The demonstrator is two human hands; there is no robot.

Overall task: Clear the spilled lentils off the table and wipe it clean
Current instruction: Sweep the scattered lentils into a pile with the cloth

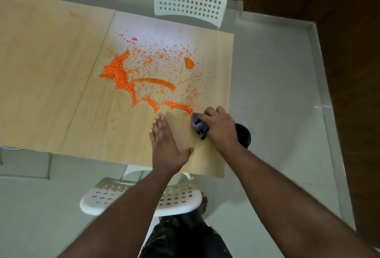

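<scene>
Just beyond right hand [218,128], lentils [123,76]

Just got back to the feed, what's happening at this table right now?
A person is partway through a spill of orange lentils on the wooden table. The right hand grips a grey cloth at the spill's near edge, by the table's right side. The left hand lies flat on the table beside it. Most lentils remain scattered, with wet orange smears.
</scene>
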